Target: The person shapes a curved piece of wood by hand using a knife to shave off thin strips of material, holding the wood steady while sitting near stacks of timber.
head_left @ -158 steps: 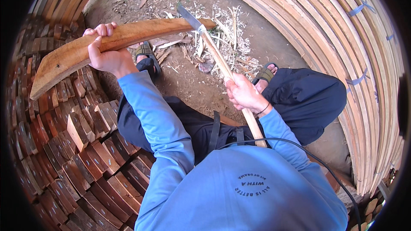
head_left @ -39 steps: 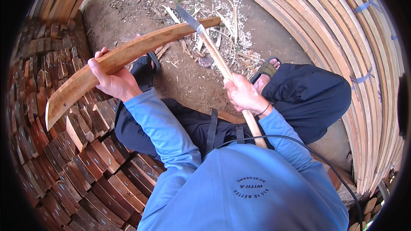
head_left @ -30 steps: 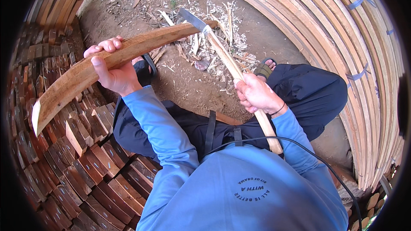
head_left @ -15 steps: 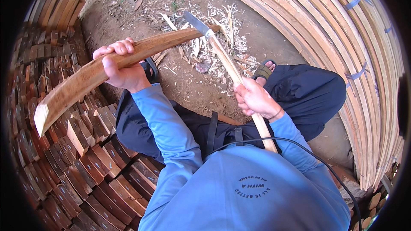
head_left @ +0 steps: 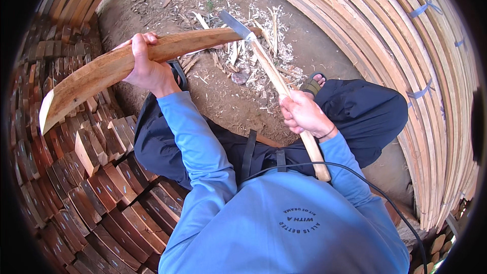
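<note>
My left hand [head_left: 150,68] grips a long, curved wooden piece [head_left: 96,72] around its middle. Its pale cut end points to the lower left, and its far end tapers over the wood shavings [head_left: 238,58] on the ground. In my right hand [head_left: 307,111] is the pale wooden handle of a hatchet-like tool [head_left: 265,64], the fingers wrapped round it. The tool's grey metal blade [head_left: 234,24] lies across the far part of the wooden piece, seemingly touching it. The handle's butt end reaches back to my waist.
Stacked wooden blocks [head_left: 101,208] fill the left side close to my leg. Long bent planks [head_left: 401,61], tied with blue straps [head_left: 425,8], curve along the right. A black cable [head_left: 375,187] crosses my front and right sleeve. My sandalled foot [head_left: 314,82] is near the shavings.
The near end of the wooden piece has risen, and my left hand has turned with it, its thumb now on top. My right hand and the tool have barely shifted.
</note>
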Tool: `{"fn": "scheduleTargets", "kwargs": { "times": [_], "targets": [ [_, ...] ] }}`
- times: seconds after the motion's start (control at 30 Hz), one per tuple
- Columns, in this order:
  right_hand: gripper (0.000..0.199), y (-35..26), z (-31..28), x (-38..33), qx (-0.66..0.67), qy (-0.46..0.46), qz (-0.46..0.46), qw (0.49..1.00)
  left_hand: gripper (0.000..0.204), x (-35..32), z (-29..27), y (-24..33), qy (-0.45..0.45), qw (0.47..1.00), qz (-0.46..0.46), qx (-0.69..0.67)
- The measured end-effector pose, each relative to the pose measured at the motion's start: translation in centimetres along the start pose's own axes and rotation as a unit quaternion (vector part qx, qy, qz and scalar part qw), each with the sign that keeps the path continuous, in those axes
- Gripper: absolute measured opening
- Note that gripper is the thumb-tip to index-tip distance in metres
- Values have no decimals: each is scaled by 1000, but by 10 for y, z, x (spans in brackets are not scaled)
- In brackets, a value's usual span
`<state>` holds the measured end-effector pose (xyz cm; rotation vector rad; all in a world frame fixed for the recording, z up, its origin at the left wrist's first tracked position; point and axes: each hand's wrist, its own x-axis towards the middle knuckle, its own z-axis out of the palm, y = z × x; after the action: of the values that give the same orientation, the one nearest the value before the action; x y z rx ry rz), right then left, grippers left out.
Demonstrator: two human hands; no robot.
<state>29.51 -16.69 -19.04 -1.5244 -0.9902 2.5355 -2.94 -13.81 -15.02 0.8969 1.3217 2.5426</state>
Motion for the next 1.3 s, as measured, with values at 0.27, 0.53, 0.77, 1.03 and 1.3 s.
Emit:
{"fn": "scheduleTargets", "kwargs": {
  "times": [0.27, 0.53, 0.77, 1.03, 1.3],
  "targets": [
    [16, 4, -3, -10, -26, 18, -7, 999, 23, -8, -9, 7, -153, 986, -25, -61],
    [17, 5, 0, -21, -10, 22, 3, 1000, 34, -7, -10, 7, -176, 980, -35, -82],
    [19, 12, 14, 8, 8, 30, -22, 999, 27, -13, -4, 6, -159, 985, -34, -58],
    [18, 14, -1, -4, 13, 29, -1, 999, 29, -13, 0, 14, -223, 971, -46, -79],
    [19, 21, -1, 32, 20, 13, -12, 1000, 28, -20, 27, 13, -87, 994, -27, -61]
  ]
}}
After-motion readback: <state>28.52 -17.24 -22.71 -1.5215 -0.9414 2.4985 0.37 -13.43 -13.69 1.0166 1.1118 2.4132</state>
